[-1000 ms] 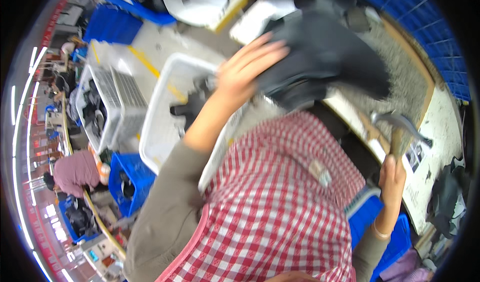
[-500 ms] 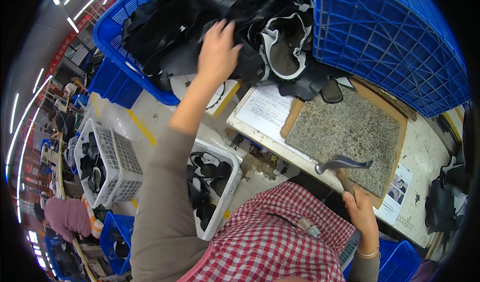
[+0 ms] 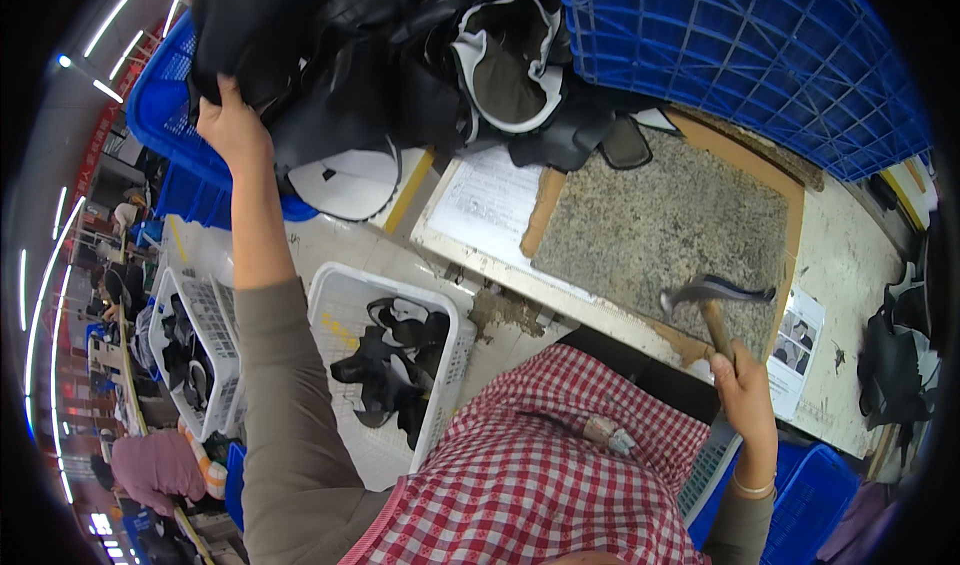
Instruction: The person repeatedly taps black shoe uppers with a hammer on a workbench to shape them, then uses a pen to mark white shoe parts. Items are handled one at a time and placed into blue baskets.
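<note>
On the left end of the tabletop (image 3: pixel 845 265), a white printed sheet (image 3: pixel 480 197). Toward its right end, close to the near edge, a picture sheet (image 3: pixel 797 355). Along the far edge, a big blue lattice crate (image 3: pixel 730 45). By the right edge, a dark bundle (image 3: pixel 890 365) with paler patches. Below the near edge's right part, a blue bin (image 3: pixel 815 505). On the floor (image 3: pixel 385 245), a white basket (image 3: pixel 455 375) with dark pieces (image 3: pixel 375 370) inside; farther left, another pale basket (image 3: pixel 222 350), similarly loaded. Beyond, a stooping person (image 3: pixel 155 470) in mauve, bright ceiling tubes (image 3: pixel 115 15), and a red banner (image 3: pixel 100 143).
</note>
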Motion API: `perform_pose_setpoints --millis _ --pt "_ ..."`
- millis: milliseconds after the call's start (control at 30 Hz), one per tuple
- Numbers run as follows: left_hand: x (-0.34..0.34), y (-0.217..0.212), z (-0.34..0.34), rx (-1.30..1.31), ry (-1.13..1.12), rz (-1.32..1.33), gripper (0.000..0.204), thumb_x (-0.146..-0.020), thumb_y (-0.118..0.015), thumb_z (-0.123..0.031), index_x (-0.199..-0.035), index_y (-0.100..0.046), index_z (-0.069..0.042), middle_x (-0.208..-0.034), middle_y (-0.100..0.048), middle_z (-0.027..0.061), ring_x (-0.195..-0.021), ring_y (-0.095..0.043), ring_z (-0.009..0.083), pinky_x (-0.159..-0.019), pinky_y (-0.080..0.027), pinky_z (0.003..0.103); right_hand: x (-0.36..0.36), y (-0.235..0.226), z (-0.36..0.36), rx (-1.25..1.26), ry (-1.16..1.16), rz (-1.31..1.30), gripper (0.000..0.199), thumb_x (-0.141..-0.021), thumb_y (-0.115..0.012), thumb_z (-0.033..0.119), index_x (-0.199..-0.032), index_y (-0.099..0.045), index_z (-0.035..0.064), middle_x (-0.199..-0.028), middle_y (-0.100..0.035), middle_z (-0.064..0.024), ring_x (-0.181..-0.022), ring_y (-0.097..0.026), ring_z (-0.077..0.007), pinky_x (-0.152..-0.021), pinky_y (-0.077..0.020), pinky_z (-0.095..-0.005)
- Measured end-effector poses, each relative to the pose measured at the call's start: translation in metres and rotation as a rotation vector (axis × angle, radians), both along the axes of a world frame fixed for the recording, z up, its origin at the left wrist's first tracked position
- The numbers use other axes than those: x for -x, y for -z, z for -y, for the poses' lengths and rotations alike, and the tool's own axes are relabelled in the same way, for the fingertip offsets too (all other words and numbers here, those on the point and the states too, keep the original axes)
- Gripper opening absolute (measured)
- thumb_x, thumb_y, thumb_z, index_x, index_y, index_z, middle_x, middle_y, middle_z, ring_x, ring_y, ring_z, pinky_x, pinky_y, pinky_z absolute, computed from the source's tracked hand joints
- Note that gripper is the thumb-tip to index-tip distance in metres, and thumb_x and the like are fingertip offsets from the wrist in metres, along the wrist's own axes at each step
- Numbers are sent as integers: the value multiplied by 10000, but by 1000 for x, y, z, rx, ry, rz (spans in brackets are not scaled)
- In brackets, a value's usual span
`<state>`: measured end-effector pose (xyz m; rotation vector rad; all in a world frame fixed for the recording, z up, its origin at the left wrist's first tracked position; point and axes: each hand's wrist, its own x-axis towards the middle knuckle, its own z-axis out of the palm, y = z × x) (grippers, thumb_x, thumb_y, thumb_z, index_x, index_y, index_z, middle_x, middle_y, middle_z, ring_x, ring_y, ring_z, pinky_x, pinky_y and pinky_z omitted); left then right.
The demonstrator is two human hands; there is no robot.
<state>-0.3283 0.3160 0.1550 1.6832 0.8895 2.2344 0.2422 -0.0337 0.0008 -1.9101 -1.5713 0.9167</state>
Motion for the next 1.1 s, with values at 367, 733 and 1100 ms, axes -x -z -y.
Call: perform_pose_setpoints --millis 367,733,1100 --pt "-318 95 113 -461 195 -781 651 -761 -543 162 -1348 -671 -91 -1346 -675 144 -1242 -655 333 -1025 -556 395 28 12 40 -296 201 261 377 -1043 -616 262 -1212 -598 -74 -854 -654 -296 -773 -643 -481 -669 -510 -470" --pt "-382 155 133 -54 581 -1168 592 -812 -787 -75 -1369 -638 -209 -1324 -638 32 -1205 -635 285 -976 -565 419 -4 13 40 -187 177 357 356 -1048 -598 311 -1082 -613 -43 -730 -641 -292 -715 -662 -490 -595 -511 -512" --pt "-431 133 135 -121 739 -1202 245 -917 -699 -232 -1158 -746 -236 -1072 -737 -12 -996 -706 265 -820 -574 412 -28 55 23 -324 9 743 330 -1017 -641 332 -920 -575 24 -570 -628 -180 -542 -670 -389 -476 -533 -461"
